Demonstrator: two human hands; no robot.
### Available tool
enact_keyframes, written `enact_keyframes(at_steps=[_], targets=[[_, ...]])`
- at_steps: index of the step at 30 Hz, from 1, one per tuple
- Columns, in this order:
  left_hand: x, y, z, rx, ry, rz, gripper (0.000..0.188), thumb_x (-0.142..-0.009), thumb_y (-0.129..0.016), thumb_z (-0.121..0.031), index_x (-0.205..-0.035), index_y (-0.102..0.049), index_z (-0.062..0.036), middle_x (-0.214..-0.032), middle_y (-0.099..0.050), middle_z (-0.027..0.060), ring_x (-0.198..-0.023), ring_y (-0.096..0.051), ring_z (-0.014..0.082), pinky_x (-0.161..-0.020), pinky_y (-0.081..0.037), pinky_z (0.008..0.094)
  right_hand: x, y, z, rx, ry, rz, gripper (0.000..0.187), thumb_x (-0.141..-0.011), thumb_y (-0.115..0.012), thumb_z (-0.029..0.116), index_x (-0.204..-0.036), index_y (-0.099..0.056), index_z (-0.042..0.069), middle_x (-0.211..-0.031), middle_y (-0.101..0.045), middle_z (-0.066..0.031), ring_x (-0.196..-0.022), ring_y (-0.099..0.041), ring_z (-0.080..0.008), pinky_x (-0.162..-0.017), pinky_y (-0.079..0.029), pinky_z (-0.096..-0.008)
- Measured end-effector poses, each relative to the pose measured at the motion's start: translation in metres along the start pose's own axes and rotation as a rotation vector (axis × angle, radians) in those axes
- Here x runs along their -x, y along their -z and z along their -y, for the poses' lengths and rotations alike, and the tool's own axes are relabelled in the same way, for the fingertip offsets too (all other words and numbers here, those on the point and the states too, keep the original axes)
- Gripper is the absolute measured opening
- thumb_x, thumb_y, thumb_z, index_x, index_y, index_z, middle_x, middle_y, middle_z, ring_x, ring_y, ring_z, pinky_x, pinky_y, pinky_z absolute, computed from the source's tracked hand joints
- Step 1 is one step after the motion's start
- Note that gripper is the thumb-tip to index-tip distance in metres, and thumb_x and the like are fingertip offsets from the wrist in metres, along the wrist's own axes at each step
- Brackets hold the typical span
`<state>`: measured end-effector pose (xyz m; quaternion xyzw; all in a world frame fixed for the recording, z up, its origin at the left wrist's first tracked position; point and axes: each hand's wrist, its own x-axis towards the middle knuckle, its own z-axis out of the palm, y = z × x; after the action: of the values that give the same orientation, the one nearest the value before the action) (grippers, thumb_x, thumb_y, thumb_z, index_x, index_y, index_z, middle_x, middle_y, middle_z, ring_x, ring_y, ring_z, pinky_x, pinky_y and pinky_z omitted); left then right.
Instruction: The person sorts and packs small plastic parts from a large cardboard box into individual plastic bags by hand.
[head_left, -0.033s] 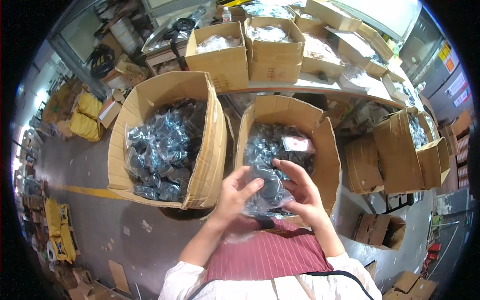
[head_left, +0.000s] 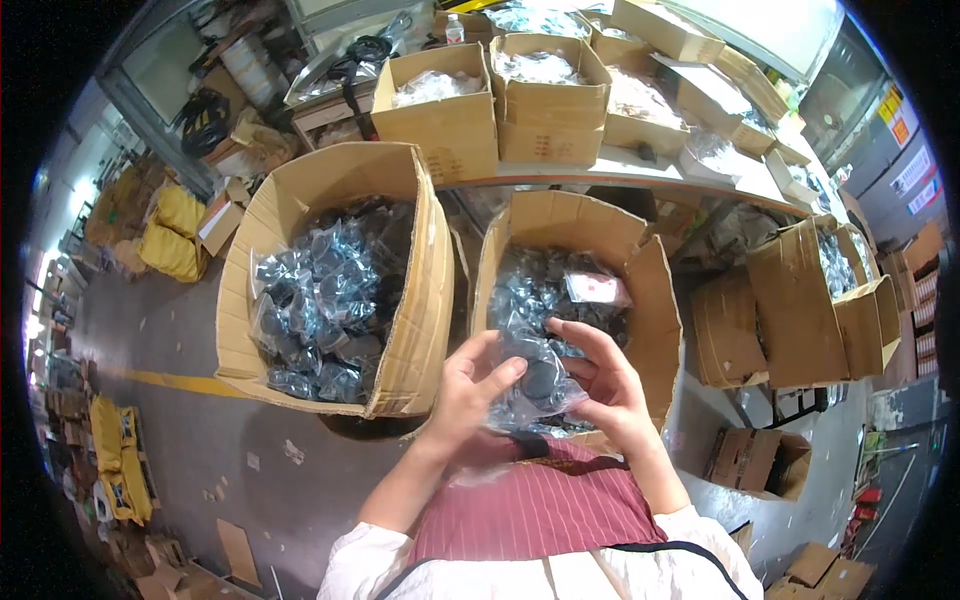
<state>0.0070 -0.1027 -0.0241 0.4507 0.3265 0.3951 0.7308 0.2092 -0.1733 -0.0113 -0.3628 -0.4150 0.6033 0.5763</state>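
Note:
A clear plastic bag with round black parts inside [head_left: 541,379] is held between my two hands, above the near side of the right carton [head_left: 655,300]. My left hand [head_left: 474,382] is closed on the bag's left side, its thumb lying across the plastic. My right hand [head_left: 603,381] grips the other side, fingers curved over the top and thumb below. Beneath the hands, the right carton holds many similar bags, and a white and red packet [head_left: 597,289] lies on them. What exactly the black parts are cannot be made out.
To the left stands a tall carton [head_left: 415,300] full of bagged black parts [head_left: 325,290]. Beyond, a workbench [head_left: 640,172] carries several open cartons of clear bags. Another open carton [head_left: 800,310] stands at the right, with a smaller box [head_left: 745,458] on the floor.

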Motion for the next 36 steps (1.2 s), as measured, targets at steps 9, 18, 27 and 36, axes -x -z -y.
enact_keyframes(at_steps=[9, 18, 27, 36], targets=[[0.009, 0.002, -0.007, -0.03, -0.185, -0.077, 0.041, -0.092, -0.072, -0.007, -0.129, -0.057, 0.0011, -0.116, -0.067, 0.0063, -0.105, -0.063, 0.0133, -0.096, -0.049, 0.0298, -0.002, 0.004, -0.007, 0.015, -0.15, -0.028, 0.049, -0.092, -0.068, 0.009, -0.137, -0.053, -0.001, -0.128, -0.063, -0.0107, -0.116, -0.06, -0.0207, -0.099, -0.052, -0.0351], [0.008, 0.016, -0.014, 0.22, -0.212, -0.29, 0.036, -0.099, -0.065, -0.02, -0.128, -0.058, 0.0016, -0.111, -0.07, 0.011, -0.097, -0.069, 0.0186, -0.086, -0.057, 0.0328, -0.017, 0.001, -0.03, -0.088, -0.118, 0.057, 0.051, -0.103, -0.057, 0.032, -0.14, -0.047, -0.001, -0.126, -0.062, -0.0172, -0.103, -0.068, -0.0245, -0.089, -0.058, -0.0385], [0.02, 0.073, -0.062, 0.197, -0.284, -0.328, 0.047, -0.109, -0.04, -0.028, -0.137, -0.053, 0.0074, -0.115, -0.071, 0.0196, -0.104, -0.071, 0.0274, -0.094, -0.056, 0.0372, -0.068, 0.084, -0.189, 0.696, -0.312, -0.068, 0.043, -0.094, -0.068, 0.027, -0.127, -0.058, 0.001, -0.117, -0.068, -0.0151, -0.097, -0.069, -0.0248, -0.085, -0.056, -0.0359], [0.02, 0.09, -0.055, -1.081, -0.15, -0.404, 0.04, -0.092, -0.069, -0.015, -0.127, -0.061, 0.0039, -0.125, -0.066, 0.0188, -0.119, -0.062, 0.0302, -0.101, -0.047, 0.0381, -0.082, 0.107, -0.399, 1.316, -0.665, 0.703, 0.088, -0.069, -0.083, 0.029, -0.146, -0.046, 0.007, -0.149, -0.043, -0.0288, -0.13, -0.05, -0.0482, -0.107, -0.047, -0.0472]])
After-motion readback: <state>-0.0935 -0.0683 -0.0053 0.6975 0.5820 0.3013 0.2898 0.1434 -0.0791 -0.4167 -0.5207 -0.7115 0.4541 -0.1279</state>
